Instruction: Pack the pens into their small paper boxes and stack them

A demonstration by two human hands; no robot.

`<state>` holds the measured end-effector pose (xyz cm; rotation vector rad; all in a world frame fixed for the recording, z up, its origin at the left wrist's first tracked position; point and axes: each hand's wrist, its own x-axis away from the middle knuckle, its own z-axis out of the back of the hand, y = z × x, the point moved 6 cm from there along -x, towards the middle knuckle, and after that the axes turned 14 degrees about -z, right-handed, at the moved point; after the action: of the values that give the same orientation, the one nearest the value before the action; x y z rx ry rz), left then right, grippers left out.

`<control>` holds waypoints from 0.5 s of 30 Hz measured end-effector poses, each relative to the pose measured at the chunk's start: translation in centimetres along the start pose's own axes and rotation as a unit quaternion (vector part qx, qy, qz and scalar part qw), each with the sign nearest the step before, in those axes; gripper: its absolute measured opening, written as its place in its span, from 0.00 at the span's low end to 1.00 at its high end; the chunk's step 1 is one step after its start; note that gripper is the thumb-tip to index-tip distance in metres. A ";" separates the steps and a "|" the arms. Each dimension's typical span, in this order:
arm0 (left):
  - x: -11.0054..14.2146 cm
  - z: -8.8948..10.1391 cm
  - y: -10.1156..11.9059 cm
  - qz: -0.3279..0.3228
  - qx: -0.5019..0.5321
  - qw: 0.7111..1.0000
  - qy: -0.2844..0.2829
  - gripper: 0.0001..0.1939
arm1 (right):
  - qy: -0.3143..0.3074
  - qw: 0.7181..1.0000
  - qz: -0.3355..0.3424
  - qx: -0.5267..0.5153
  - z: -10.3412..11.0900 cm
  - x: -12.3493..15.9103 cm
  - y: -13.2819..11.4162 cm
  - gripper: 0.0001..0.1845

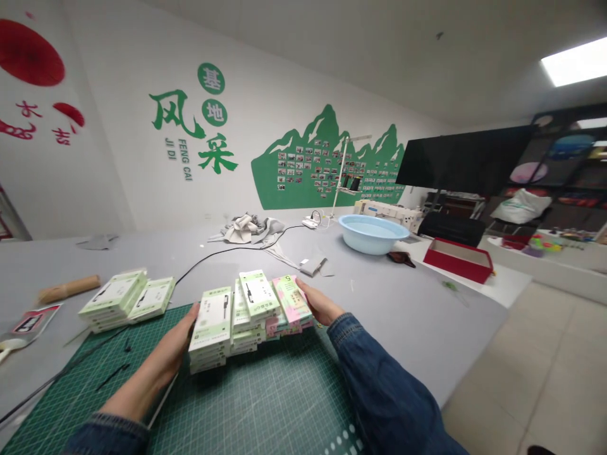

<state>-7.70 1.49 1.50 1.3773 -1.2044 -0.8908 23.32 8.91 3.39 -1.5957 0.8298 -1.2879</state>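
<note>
A row of stacked small flat boxes is pressed between my two hands, just above the green cutting mat [265, 398]. My left hand [181, 341] grips the left end, beside a pile of white and light-green boxes [212, 319] printed with a dark pen-like shape; its fingertips are mostly hidden. At the other end, my right hand [320, 303] is closed against pink and yellow-green boxes [290, 299]. Between these ends sit more white-green boxes [257, 296], stacked unevenly.
More white-green boxes [116, 297] stand at the mat's left edge, near a brown roll [69, 289]. Farther back lie a black cable [208, 255], crumpled cloth [246, 229] and a blue basin [372, 235]. A red box [458, 260] stands at the right.
</note>
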 end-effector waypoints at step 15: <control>1.2 -1.7 -0.6 0.053 0.082 0.995 -0.017 0.27 | -0.047 0.995 -0.034 -0.076 -2.3 -0.5 1.7 0.13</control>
<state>-5.67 0.70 1.32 1.4174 -1.3895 -0.7565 21.05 8.25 1.77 -1.8052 0.8366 -1.2102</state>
